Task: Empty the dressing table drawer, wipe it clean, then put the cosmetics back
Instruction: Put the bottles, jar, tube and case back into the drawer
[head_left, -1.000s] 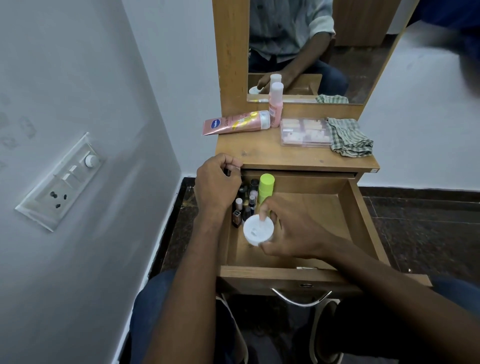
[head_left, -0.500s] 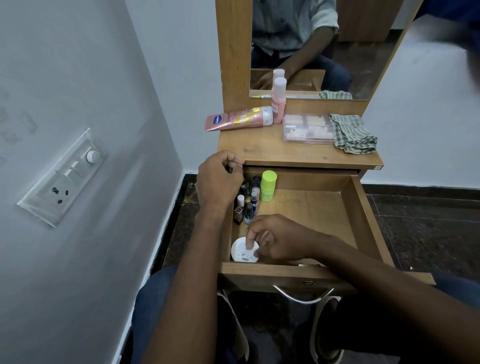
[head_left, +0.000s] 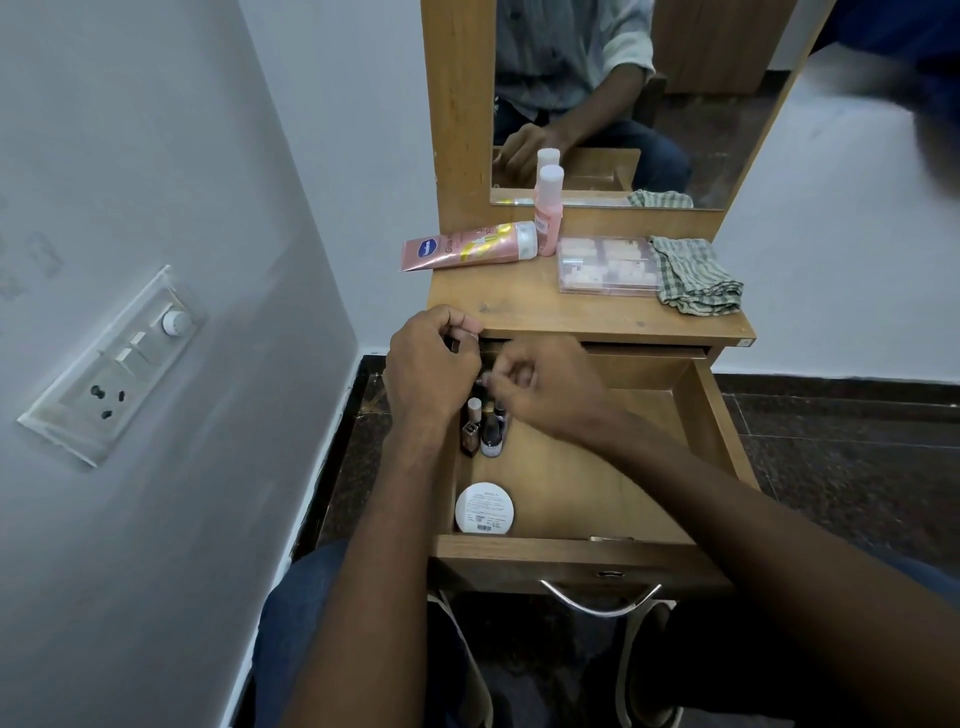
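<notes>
Head view looks down on the open drawer (head_left: 582, 488) of the dressing table, pulled out under the counter (head_left: 587, 312). Both hands work at its far left corner. The left hand (head_left: 431, 369) is curled at the counter's front edge, pinching something small and dark that cannot be made out. The right hand (head_left: 545, 384) reaches in with fingers bent over a cluster of small bottles (head_left: 485, 426) standing against the left wall; whether it actually grips one cannot be told. A round white jar (head_left: 484, 507) lies near the front left corner of the drawer, well apart from the bottles. On the counter sit a pink tube (head_left: 467, 247) lying flat, a pink bottle (head_left: 548, 208) upright just beside it, a clear compartment box (head_left: 608, 265), and a checked cloth (head_left: 693, 275) touching the box.

Judging by the bare drawer floor and the cloth set aside, the restocking step seems under way. Next, the tube, bottle and box need lifting into the free right side without toppling the upright bottles.
</notes>
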